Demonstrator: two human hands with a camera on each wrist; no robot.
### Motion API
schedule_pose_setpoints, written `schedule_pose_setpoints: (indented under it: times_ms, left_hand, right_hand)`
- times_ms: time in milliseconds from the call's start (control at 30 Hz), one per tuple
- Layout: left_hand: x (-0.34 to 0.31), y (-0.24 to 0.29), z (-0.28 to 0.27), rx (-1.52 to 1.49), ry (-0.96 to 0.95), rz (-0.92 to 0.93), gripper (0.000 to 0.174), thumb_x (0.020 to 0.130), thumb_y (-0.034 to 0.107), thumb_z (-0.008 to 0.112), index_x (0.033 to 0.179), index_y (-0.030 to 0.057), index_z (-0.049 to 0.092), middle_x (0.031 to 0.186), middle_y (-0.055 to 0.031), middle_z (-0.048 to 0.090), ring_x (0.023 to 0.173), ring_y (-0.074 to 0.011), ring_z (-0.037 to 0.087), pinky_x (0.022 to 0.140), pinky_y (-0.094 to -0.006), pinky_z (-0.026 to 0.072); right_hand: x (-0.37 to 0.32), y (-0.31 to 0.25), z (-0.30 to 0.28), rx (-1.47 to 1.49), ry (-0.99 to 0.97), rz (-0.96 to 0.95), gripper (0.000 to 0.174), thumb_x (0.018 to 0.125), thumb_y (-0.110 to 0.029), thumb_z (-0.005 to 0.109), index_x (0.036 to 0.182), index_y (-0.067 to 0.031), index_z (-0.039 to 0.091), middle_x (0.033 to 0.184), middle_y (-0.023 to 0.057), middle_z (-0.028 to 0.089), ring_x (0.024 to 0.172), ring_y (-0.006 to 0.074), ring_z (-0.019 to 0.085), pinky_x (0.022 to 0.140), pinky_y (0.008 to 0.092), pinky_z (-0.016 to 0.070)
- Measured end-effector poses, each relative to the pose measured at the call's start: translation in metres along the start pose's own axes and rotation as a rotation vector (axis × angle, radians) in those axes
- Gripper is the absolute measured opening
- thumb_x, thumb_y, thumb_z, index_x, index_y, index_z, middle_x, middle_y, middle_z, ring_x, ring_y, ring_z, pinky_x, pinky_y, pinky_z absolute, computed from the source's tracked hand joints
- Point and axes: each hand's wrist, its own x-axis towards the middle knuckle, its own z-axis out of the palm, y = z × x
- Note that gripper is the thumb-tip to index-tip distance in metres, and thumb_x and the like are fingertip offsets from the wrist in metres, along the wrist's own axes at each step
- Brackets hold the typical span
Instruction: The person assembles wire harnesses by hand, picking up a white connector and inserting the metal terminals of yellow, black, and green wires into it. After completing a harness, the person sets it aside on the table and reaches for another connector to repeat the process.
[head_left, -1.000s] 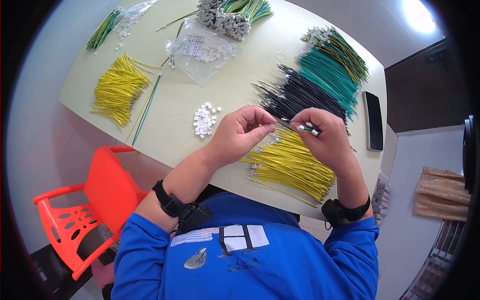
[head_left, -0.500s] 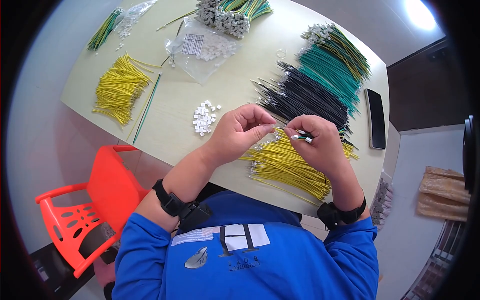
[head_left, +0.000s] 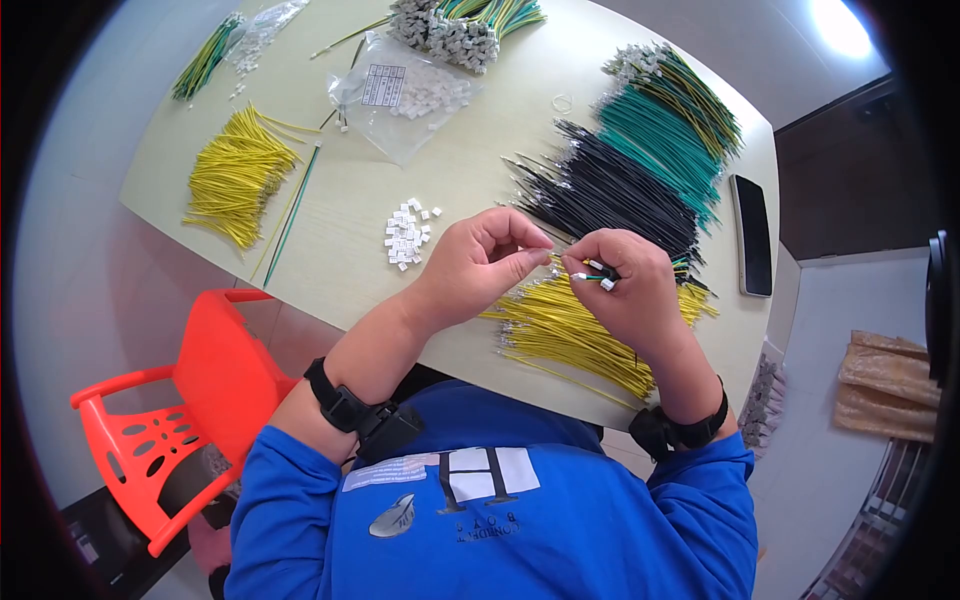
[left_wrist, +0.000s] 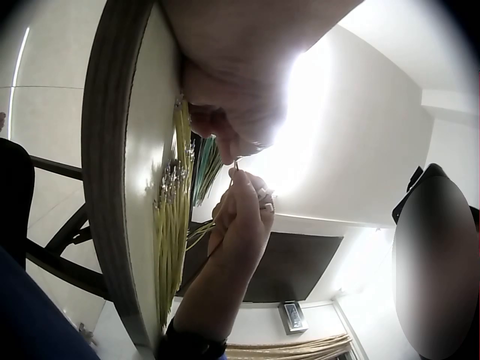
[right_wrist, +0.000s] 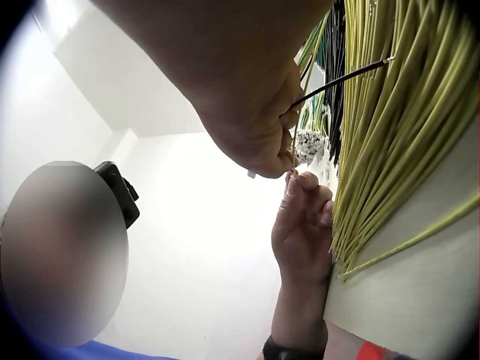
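Observation:
Over the front of the table, my left hand (head_left: 478,268) and right hand (head_left: 632,292) meet almost fingertip to fingertip. The left thumb and forefinger pinch a small pale piece, mostly hidden by the fingertips. In my right hand are several wires with white connectors (head_left: 608,284) showing at the curled fingers. A thin yellow wire (right_wrist: 297,129) runs to its fingertips in the right wrist view, and a black wire (right_wrist: 346,80) sticks out of that hand. Beneath the hands lies a bundle of yellow wires (head_left: 575,330). Loose white connectors (head_left: 405,238) lie left of my left hand.
Black wires (head_left: 610,190), green wires (head_left: 655,145) and a phone (head_left: 751,235) lie to the right. Farther back are a plastic bag (head_left: 400,100) of connectors and finished wire bundles (head_left: 460,35). Another yellow bundle (head_left: 235,180) lies left; a red chair (head_left: 225,370) stands beside the table.
My right hand has moved left and slightly down, bringing its fingertips close to the left ones. It has turned a little, with the connectors still in it. The left hand has barely moved.

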Motion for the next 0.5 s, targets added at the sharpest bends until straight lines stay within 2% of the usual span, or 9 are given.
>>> schedule_pose_setpoints:
  times_ms: [333, 500]
  left_hand:
    - [0.0007, 0.0021, -0.0017, -0.063, -0.026, -0.018, 0.009, 0.088, 0.002, 0.059, 0.096, 0.0001, 0.058, 0.092, -0.0031, 0.061, 0.086, -0.0069, 0.058, 0.078, -0.0205, 0.0464]
    - [0.0, 0.0021, -0.0022, 0.033, -0.032, -0.049, 0.01, 0.087, 0.003, 0.06, 0.097, -0.0001, 0.058, 0.092, -0.0039, 0.062, 0.087, -0.0076, 0.058, 0.078, -0.0205, 0.0466]
  right_hand:
    - [0.0009, 0.0016, 0.0015, 0.014, 0.022, -0.051, 0.008, 0.069, -0.001, 0.066, 0.074, -0.0033, 0.062, 0.069, 0.0055, 0.061, 0.06, 0.0176, 0.058, 0.055, 0.0261, 0.0451]
    - [0.0001, 0.0012, 0.0023, 0.019, -0.033, 0.009, 0.01, 0.069, -0.001, 0.067, 0.076, -0.003, 0.062, 0.07, 0.006, 0.061, 0.061, 0.0181, 0.058, 0.055, 0.0268, 0.0453]
